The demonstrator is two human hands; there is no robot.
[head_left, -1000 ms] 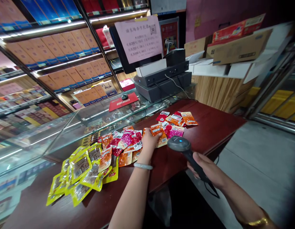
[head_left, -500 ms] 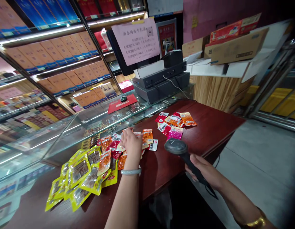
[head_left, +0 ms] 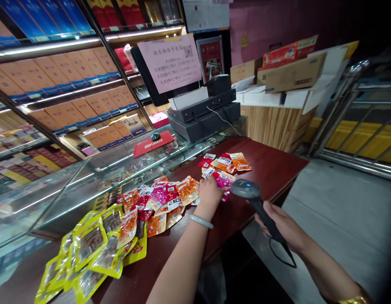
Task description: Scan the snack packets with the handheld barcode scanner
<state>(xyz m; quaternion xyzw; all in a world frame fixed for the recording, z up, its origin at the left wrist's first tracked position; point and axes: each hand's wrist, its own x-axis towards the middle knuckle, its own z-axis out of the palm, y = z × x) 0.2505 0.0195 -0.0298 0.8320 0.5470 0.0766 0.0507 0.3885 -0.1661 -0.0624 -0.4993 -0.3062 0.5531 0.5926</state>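
Observation:
My left hand (head_left: 210, 195), with a pale bangle on the wrist, reaches to the near edge of the far group of snack packets. Its fingers are curled and its thumb lies across a pink snack packet (head_left: 225, 180); the fingertips are partly hidden. My right hand (head_left: 279, 223) grips the handle of a black barcode scanner (head_left: 246, 188), whose head points left toward that packet and shows a small blue light. Left of my left hand lies a heap of orange, red and pink packets (head_left: 171, 195). Yellow-edged clear packets (head_left: 89, 245) overlap at the near left.
The packets lie on a dark red wooden tabletop (head_left: 271, 156). Behind it run a glass display counter (head_left: 97, 169), a red mouse pad (head_left: 153, 143) and a cash drawer (head_left: 204, 120). Boxed goods fill the shelves at left. Cardboard boxes (head_left: 293, 74) and a metal railing (head_left: 353, 156) stand at right.
My left hand has moved right from the middle heap to the pink packet, uncovering the heap's packets. The scanner is now closer to my left hand, its blue light showing. The view has shifted slightly.

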